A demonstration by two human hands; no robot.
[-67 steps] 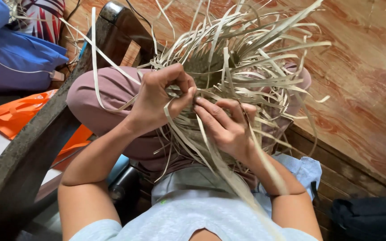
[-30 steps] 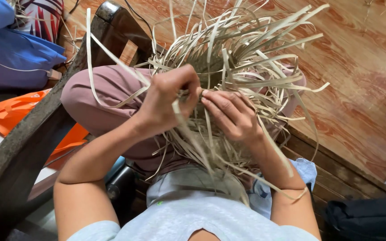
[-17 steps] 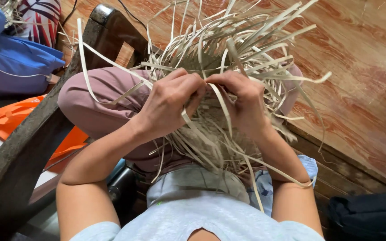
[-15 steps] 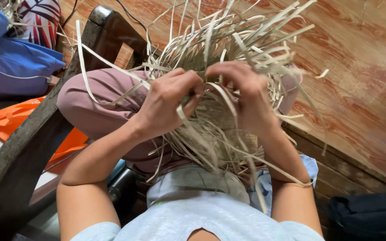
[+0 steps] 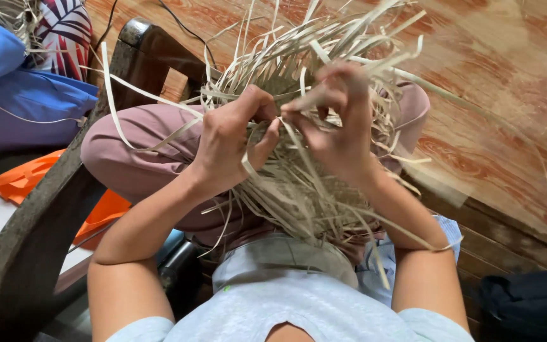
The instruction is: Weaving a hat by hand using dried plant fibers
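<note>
Blue cushion (image 5: pixel 14 95) far left, then dark wooden chair frame (image 5: pixel 39 234). Left hand (image 5: pixel 229 142) has its fingers curled shut, pinching a pale strip of the woven straw piece (image 5: pixel 311 190) lying in the lap. Right hand (image 5: pixel 337 120), just beside it, also has fingers closed on a strip; slightly blurred. The straw looks light, dry, springy, likely to crease or split if bent hard; best held near the woven base, not the loose ends. Strips fan up and away toward the wooden floor (image 5: pixel 508 114), long axis running lap to floor.
</note>
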